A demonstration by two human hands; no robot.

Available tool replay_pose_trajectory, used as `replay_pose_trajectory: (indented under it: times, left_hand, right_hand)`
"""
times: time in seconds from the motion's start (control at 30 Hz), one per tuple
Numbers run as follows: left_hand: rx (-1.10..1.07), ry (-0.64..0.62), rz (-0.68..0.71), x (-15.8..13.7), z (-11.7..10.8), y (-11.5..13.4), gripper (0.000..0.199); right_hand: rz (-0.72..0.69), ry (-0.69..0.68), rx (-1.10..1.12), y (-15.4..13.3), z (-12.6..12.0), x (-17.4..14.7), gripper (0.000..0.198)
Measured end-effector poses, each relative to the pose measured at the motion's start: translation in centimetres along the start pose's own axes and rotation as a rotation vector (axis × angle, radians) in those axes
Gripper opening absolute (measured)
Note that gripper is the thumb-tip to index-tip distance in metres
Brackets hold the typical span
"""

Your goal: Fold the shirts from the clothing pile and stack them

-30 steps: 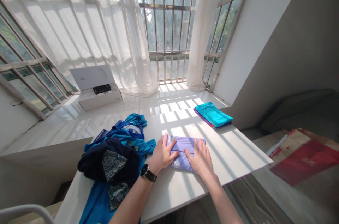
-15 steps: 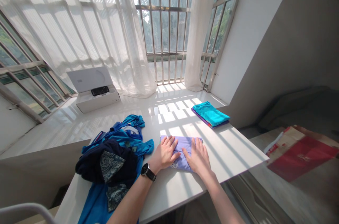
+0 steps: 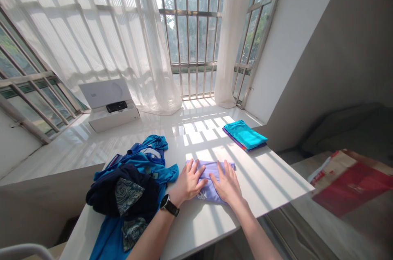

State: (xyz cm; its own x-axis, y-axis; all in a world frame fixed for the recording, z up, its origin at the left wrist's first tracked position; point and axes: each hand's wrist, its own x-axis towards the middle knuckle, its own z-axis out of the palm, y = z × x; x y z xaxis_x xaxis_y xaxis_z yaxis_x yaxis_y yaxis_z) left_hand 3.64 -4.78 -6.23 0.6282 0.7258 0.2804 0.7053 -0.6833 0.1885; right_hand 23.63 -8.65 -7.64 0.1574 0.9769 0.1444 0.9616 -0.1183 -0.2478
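Note:
A folded lavender garment [image 3: 210, 188] with a white print near its lower left lies flat on the white table [image 3: 196, 235]. On its left side rests my left hand [image 3: 189, 182], fingers spread, a black watch [image 3: 169, 205] on that wrist. My right hand [image 3: 226, 183] lies over the right side of the cloth, its fingers also stretched out and apart. Neither hand grips anything. Parts of the garment are hidden beneath both palms. To the left is a loose heap of blue and navy clothes [image 3: 135, 190], close to my left forearm.
Folded turquoise cloth [image 3: 247, 134] lies on a purple one [image 3: 231, 139] at the table's back right. An open white box [image 3: 113, 120] holding a black device [image 3: 116, 106] stands on the window ledge. A red and tan paper bag [image 3: 353, 184] sits beyond the right edge.
My right hand has shifted slightly left on the lavender garment, and my left hand's fingers are more spread. The view has tilted a little; the other things have stayed put.

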Motion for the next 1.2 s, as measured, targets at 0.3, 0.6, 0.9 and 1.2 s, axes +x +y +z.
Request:
replay_pose_trajectory:
  times: [0.3,0.6,0.9,1.2]
  left_hand:
    - [0.041,0.066,-0.143,0.0,-0.2,-0.2,0.056]
    - [0.048,0.144,-0.121,0.6,-1.2,-0.1,0.049]
    - [0.018,0.026,0.031,0.4,-1.5,1.6,0.057]
    - [-0.108,-0.071,0.079,0.5,-2.6,2.0,0.061]
  right_hand:
    - [-0.203,0.273,0.152,0.7,-2.5,-1.3,0.046]
    - [-0.44,0.233,0.303,0.0,-2.3,-6.9,0.037]
    - [-0.351,0.293,0.436,1.8,0.1,-6.7,0.029]
    - [-0.229,0.567,0.497,2.9,0.7,-6.5,0.021]
